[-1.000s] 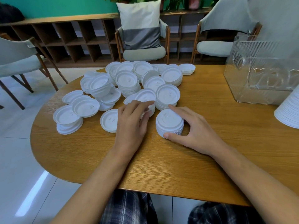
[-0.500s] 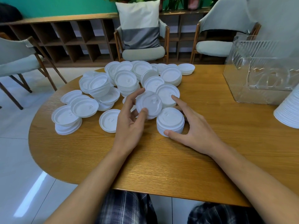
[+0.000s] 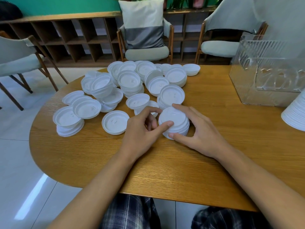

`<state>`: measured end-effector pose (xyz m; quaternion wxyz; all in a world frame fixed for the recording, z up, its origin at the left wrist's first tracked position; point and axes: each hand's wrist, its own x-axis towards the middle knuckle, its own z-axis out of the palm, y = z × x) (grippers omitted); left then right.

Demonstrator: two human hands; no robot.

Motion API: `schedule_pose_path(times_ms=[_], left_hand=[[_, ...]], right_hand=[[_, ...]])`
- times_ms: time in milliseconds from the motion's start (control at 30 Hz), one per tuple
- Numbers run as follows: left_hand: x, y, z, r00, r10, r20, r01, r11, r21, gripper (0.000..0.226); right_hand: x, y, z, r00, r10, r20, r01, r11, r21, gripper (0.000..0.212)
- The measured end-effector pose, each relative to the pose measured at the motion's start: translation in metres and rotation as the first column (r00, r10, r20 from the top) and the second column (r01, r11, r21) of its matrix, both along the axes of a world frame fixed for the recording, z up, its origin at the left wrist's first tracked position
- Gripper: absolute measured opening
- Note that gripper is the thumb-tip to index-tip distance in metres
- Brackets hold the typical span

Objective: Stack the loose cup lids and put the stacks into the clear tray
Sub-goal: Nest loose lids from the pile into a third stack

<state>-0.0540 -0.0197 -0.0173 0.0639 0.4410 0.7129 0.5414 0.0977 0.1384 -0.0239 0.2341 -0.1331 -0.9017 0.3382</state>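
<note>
A short stack of white cup lids stands on the wooden table in front of me. My right hand grips that stack from the right, index finger on its far rim and thumb on its near rim. My left hand holds the top lid down on the stack, thumb on the lid's top and index finger curled at its left edge. Many loose lids and small lid stacks lie spread behind and to the left. The clear tray stands at the far right.
A single lid lies just left of my left hand. A taller white lid stack sits at the right edge. Chairs and low shelving stand behind the table.
My left hand lifted a lid from the pile and brought it right onto the stack. My right hand kept its grip around the stack.
</note>
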Motion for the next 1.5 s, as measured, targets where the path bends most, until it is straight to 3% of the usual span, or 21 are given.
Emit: schedule_pose_path(times_ms=[167,300,467,733,1267,1367,1433,1500], left_hand=[[0.0,0.0,0.001,0.989,-0.043,-0.143,0.037,0.998,-0.047,0.055],[-0.002,-0.003,0.003,0.982,-0.172,-0.083,0.166,0.983,-0.077,0.064],[-0.002,0.0,0.001,0.991,-0.083,-0.101,0.083,0.997,-0.011,0.072],[0.001,0.006,-0.001,0.981,-0.036,-0.188,0.023,0.997,-0.072,0.063],[-0.001,0.002,-0.002,0.976,-0.051,-0.214,0.032,0.995,-0.09,0.06],[-0.008,0.0,-0.004,0.935,0.08,-0.345,-0.083,0.997,0.008,0.039],[-0.017,0.001,-0.007,0.858,0.233,-0.458,-0.208,0.972,0.105,0.027],[-0.027,0.004,-0.01,0.808,0.295,-0.51,-0.283,0.954,0.102,0.03]], right_hand=[[0.0,-0.001,0.0,1.0,0.015,0.0,-0.015,1.0,-0.002,0.085],[0.001,-0.003,0.001,0.999,0.031,-0.012,-0.031,1.0,0.001,0.082],[0.001,-0.005,0.005,1.0,0.03,-0.009,-0.03,0.998,-0.056,0.094],[-0.002,-0.003,0.0,1.0,0.001,-0.011,-0.001,1.0,-0.024,0.104],[-0.002,-0.004,-0.002,0.999,0.031,0.01,-0.031,0.999,-0.009,0.1],[-0.001,-0.003,0.0,0.999,0.01,0.035,-0.01,1.0,0.004,0.098],[0.0,-0.002,0.0,0.999,-0.006,0.04,0.006,1.0,0.001,0.097],[0.0,-0.002,0.0,0.999,-0.012,0.037,0.012,1.0,-0.002,0.096]])
